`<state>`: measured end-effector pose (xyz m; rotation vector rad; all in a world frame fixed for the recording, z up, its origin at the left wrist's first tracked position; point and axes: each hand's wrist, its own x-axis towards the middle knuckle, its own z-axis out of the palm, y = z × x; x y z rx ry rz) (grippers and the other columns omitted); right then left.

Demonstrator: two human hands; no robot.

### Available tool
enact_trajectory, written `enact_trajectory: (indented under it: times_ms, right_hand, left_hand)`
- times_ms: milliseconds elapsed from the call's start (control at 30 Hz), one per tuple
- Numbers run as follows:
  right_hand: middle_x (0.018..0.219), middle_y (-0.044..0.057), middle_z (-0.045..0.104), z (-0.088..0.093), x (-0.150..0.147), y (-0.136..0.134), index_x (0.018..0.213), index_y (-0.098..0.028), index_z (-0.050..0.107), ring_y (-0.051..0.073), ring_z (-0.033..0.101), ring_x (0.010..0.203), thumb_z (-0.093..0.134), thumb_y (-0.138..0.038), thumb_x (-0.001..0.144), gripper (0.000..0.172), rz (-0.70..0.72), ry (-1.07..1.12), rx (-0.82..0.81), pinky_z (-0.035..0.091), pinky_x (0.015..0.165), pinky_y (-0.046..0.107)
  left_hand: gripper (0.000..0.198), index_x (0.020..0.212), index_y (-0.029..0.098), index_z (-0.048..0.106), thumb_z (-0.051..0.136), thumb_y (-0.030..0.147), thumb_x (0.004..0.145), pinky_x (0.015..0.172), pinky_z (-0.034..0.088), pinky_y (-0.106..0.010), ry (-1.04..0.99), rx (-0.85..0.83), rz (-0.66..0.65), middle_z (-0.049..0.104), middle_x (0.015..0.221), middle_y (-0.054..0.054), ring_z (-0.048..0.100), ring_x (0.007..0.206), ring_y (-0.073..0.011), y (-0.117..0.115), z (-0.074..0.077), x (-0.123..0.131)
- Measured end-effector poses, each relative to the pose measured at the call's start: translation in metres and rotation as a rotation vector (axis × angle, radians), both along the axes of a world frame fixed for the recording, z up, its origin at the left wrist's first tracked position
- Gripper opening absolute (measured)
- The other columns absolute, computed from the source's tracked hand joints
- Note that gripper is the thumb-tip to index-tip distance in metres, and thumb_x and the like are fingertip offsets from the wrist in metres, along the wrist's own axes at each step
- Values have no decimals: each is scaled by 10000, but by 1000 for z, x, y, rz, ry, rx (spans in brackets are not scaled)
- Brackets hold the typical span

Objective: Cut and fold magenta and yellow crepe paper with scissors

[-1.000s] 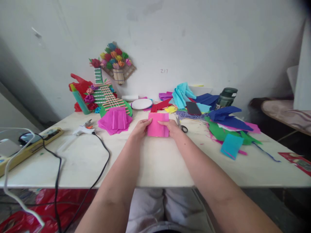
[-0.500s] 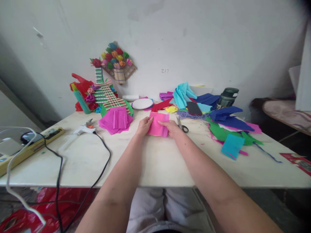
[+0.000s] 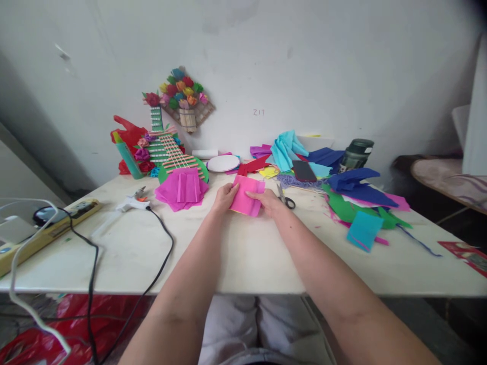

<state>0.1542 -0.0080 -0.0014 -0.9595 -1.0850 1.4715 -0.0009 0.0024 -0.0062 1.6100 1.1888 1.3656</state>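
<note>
Between my two hands is a pink crepe paper piece (image 3: pixel 245 196), roughly square, with a yellowish line along its lower edge. My left hand (image 3: pixel 225 196) pinches its left side, thumb on top. At the right side, my right hand (image 3: pixel 268 199) grips it with the thumb laid across the face; the other fingers are hidden behind the paper. A pair of scissors (image 3: pixel 287 201) with black handles lies just right of my right hand. To the left, magenta paper pieces (image 3: pixel 181 188) rest in a fanned pile on the table.
A glue gun (image 3: pixel 133 201) with a black cord and a yellow power strip (image 3: pixel 61 225) occupy the left. Behind stand a paper-flower guitar (image 3: pixel 173 147) and a glue bottle (image 3: pixel 128 158). A phone (image 3: pixel 304 171), coloured papers (image 3: pixel 350 203) and a dark bottle (image 3: pixel 356 154) sit at right.
The pink paper has tilted slightly, its right side dipping lower. My right thumb has shifted a little to the left across it. Both hands keep their hold.
</note>
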Motion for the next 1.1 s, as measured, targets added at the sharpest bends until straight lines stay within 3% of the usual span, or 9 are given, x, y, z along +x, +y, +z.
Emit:
enact_trajectory:
  times_ms: [233, 467, 767, 1000, 1100]
  right_hand:
    - [775, 53, 701, 0, -1, 0, 850, -127, 649, 182, 651, 740, 800, -259, 432, 463, -30, -3, 56, 506, 737, 307]
    - [744, 50, 699, 3, -2, -2, 824, -129, 651, 196, 648, 752, 795, -263, 420, 449, -42, 4, 64, 510, 702, 311]
    - [653, 39, 683, 1, 0, 0, 757, -110, 661, 178, 632, 667, 760, -304, 466, 363, -168, -181, 217, 492, 670, 293]
    - [678, 36, 685, 1, -1, -1, 785, -119, 664, 170, 630, 670, 743, -305, 493, 355, -163, -195, 244, 490, 682, 293]
    - [699, 33, 686, 0, -4, -2, 778, -129, 666, 174, 632, 687, 745, -299, 488, 345, -171, -208, 203, 493, 667, 288]
  left_hand:
    - [420, 583, 168, 433, 541, 560, 688, 416, 226, -196, -53, 12, 31, 391, 491, 49, 337, 449, -66, -5, 5, 1]
    - [434, 530, 176, 364, 544, 535, 696, 417, 207, -202, 0, 78, 81, 314, 480, 52, 288, 457, -65, -5, 5, 1]
    - [411, 536, 170, 393, 546, 511, 707, 424, 213, -197, -1, 77, 49, 340, 493, 49, 300, 467, -65, -4, 3, -2]
    - [387, 652, 157, 540, 576, 542, 671, 439, 300, -187, -161, -39, -83, 495, 541, 28, 433, 486, -84, -6, 3, -1]
    - [393, 769, 149, 612, 625, 518, 635, 482, 372, -199, -182, -53, -77, 588, 648, -3, 523, 566, -116, -8, 6, 2]
